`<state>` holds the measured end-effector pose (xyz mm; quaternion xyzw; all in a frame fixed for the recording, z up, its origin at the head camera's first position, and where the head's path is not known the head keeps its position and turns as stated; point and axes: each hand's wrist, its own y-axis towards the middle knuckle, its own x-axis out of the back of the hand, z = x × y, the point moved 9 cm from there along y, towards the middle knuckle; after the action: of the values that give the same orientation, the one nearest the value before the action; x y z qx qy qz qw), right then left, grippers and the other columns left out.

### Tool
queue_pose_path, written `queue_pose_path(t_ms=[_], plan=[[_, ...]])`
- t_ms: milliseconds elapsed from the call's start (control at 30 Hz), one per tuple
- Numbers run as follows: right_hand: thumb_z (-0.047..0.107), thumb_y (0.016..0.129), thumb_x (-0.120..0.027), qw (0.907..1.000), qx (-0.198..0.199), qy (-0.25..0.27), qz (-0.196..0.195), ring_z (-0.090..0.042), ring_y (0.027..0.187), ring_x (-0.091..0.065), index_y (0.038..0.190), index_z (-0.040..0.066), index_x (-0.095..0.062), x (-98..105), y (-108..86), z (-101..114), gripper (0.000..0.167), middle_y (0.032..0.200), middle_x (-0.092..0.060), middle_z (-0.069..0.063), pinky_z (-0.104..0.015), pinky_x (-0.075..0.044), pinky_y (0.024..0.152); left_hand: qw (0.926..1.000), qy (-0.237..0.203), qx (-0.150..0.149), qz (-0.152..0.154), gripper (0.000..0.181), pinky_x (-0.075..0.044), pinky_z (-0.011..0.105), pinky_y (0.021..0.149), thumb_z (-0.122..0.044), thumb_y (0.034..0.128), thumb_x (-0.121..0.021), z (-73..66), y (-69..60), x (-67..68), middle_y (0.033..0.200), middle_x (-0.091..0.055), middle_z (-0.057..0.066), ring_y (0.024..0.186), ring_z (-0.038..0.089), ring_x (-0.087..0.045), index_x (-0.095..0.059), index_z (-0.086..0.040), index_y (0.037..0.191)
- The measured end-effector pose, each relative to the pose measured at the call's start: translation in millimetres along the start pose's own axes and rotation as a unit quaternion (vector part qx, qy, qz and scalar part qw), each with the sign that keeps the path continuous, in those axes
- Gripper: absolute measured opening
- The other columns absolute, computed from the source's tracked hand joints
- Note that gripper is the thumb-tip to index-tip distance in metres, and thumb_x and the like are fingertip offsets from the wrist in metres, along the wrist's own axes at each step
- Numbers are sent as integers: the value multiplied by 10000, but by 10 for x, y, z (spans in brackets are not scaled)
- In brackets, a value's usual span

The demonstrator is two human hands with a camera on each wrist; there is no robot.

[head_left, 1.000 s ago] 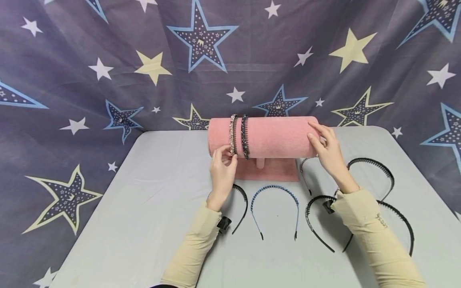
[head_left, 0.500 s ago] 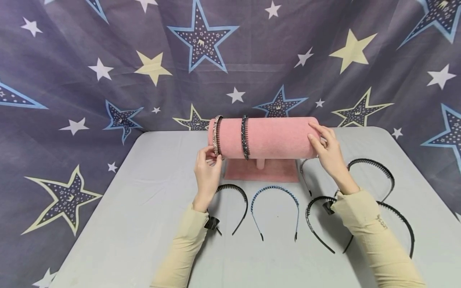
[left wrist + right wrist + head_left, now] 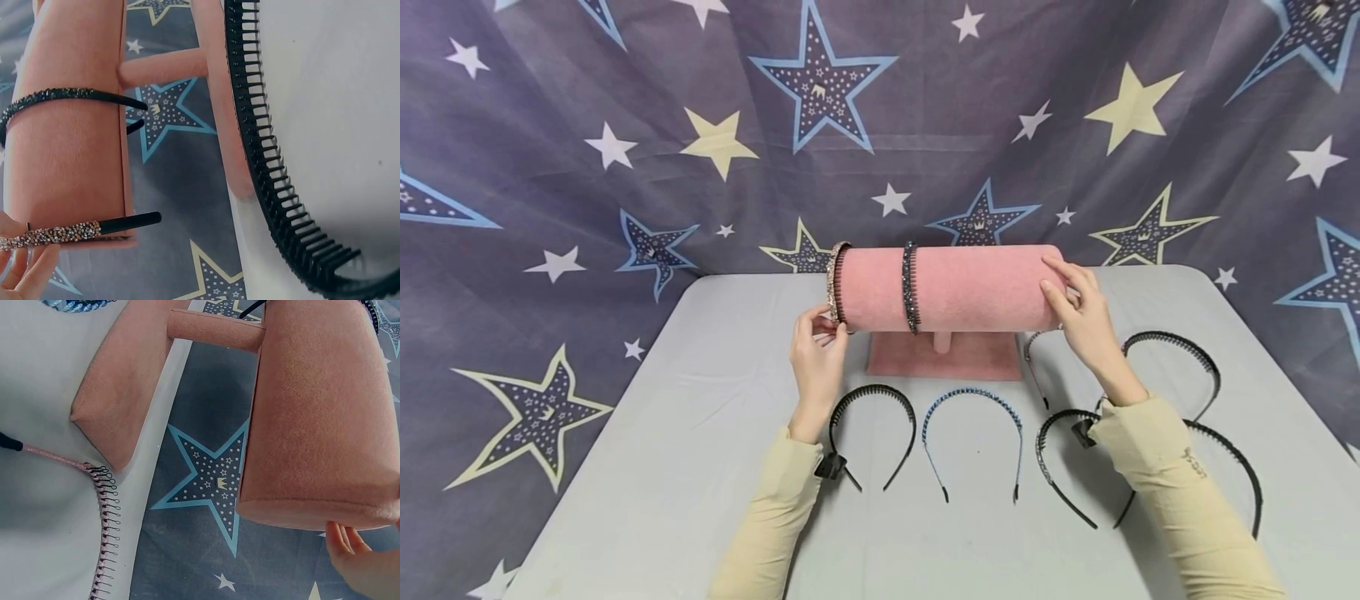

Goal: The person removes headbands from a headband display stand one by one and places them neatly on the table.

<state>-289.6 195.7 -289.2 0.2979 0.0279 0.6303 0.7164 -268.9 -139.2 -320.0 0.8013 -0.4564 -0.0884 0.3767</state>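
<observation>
A pink padded roll [image 3: 985,287] stands on a post over a flat pink base [image 3: 985,358]. At the roll's left end, a glittery rhinestone headband [image 3: 832,279] with dark comb teeth hangs around the very edge. My left hand [image 3: 817,367] pinches its lower front part. In the left wrist view, that headband's plain black tip [image 3: 131,222] sticks out past the roll. A dark beaded headband [image 3: 910,287] sits on the roll left of centre, untouched. My right hand [image 3: 1086,321] grips the roll's right end; the right wrist view shows its fingers [image 3: 340,540] against the end face.
On the grey table [image 3: 647,467] lie a black toothed headband [image 3: 874,389] and a blue headband [image 3: 972,391] before the base. Several more, including a black one [image 3: 1176,335], lie around and partly under my right forearm. A star-patterned cloth [image 3: 662,100] hangs behind.
My left hand has slid the rhinestone headband leftward along the roll, from near the dark beaded one to the left edge. My right hand has stayed at the right end.
</observation>
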Motion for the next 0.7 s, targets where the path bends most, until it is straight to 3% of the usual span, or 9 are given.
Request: queue_pose_path(t_ms=[467,700], plan=[[104,913,-457,10000,-17,32,12,-157,1058,-390,1268,-34,-432,-10,6,-7,382,1212,-355,-210,-78,-386,770,9994,-61,219,-258,261,-549,272,652,67,739,-590,105,65,139,800,-547,173,719,247,-580,-549,69,996],[102,912,-458,10000,-10,17,9,-148,1057,-384,1268,-36,-431,-7,1,0,382,1219,-353,-213,-84,-384,776,9990,111,330,-293,270,-546,254,660,61,746,-585,196,102,231,809,-547,171,734,255,-586,-555,71,1014]])
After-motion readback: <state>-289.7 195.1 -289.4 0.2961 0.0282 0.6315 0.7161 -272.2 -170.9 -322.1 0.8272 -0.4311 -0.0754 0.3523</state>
